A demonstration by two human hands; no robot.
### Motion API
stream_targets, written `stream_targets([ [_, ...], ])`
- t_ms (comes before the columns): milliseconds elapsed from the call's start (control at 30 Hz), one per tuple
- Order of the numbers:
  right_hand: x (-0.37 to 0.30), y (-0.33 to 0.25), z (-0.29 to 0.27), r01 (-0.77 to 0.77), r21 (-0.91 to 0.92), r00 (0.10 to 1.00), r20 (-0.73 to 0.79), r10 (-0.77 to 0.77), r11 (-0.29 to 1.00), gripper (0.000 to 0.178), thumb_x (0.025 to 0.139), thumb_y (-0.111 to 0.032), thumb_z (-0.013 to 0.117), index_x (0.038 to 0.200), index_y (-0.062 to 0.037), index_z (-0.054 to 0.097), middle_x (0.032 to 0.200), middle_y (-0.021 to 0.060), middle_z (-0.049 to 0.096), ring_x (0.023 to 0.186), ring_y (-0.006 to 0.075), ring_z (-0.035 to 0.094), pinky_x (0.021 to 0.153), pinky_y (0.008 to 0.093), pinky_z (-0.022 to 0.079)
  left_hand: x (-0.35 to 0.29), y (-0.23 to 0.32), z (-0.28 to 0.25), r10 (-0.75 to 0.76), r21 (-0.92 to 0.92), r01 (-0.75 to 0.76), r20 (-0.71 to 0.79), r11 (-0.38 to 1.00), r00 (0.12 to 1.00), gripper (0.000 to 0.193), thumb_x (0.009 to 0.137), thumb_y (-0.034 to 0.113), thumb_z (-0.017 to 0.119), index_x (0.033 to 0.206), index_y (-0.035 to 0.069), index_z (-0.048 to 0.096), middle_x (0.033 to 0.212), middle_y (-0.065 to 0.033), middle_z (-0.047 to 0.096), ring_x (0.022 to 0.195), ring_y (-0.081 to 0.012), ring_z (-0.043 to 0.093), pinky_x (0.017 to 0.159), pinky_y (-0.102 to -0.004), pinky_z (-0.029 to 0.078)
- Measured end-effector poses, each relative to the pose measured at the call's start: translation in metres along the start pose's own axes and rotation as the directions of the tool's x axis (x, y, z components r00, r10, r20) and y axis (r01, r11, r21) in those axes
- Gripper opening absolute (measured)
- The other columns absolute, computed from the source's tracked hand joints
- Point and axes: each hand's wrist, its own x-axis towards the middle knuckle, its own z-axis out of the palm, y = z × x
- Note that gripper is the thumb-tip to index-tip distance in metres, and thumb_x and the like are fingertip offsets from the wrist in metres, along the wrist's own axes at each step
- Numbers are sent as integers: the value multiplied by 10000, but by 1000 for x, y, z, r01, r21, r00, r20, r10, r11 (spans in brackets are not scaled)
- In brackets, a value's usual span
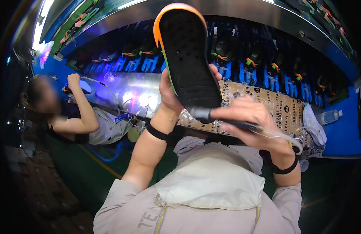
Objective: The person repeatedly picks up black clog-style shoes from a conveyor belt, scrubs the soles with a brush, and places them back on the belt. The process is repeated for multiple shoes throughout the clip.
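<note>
Holding a black shoe sole (188, 58) up at 12 o'clock, showing its dimpled flat face, with an orange rim round the top turning green down the left edge. Has the left grip (170, 87) clamped round the lower half of that sole, palm side at about 11 o'clock, with fingertips poking out past the right edge too. Has the right grip (246, 117) closed round a slim dark tool (243, 124) at 3 o'clock, pointing its grey tip (202, 114) toward 9, right over the bottom end of the sole. Can't tell about actual contact, way too blurry there. Trailing a thin pale tube (296, 146) between 3 and 4.

Wearing black bands (157, 132) on both forearms, plus a pale apron (215, 183) at 6 o'clock.

Can spot a row of black shoes (223, 50) with orange and green trim from 10 round to 2, perched on blue stands (248, 74). Below those, see a surface covered in brown printed cardboard (282, 103) near 2 to 3. Near 3, notice a white item (315, 126) and a clear bottle (330, 116) lying on its side. Can also see a co-worker (77, 125) around 9, with a hand (73, 80) raised.
</note>
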Motion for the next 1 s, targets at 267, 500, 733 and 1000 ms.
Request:
stream_targets([
  [267,-1,6,-2,44,83,999,0,-44,996,295,910,-152,845,1198,-105,801,827,65,688,790,274,640,789,419,447,20,22,11,-121,158,105,93,982,988,801,1108,579,337,1556,-72,464,1376,-330,658,1235,-417,699,1072,-507,579],
  [500,5,-1,-16,114,-16,974,196,-109,993,390,821,-48,870,1204,-56,801,800,65,647,760,247,622,766,386,444,33,29,2,-323,334,335,-90,881,942,655,1143,423,391,1536,-93,481,1379,-325,666,1209,-406,723,1069,-481,592],
  [733,3,-1,-15,210,-122,938,304,-165,970,377,802,-79,885,1171,-93,812,784,39,603,782,244,593,757,395,436,54,28,14,-509,408,563,-244,719,826,433,1115,389,617,1271,11,760,1109,-36,789,916,-71,729,794,-253,590],
  [1000,2,1,-13,212,-275,958,246,-144,938,384,796,-103,887,1173,-111,817,804,32,608,804,242,589,776,402,437,68,32,27,-597,513,738,-449,438,665,470,1100,361,646,1352,-25,736,1187,-86,791,967,-102,725,849,-277,582],
])
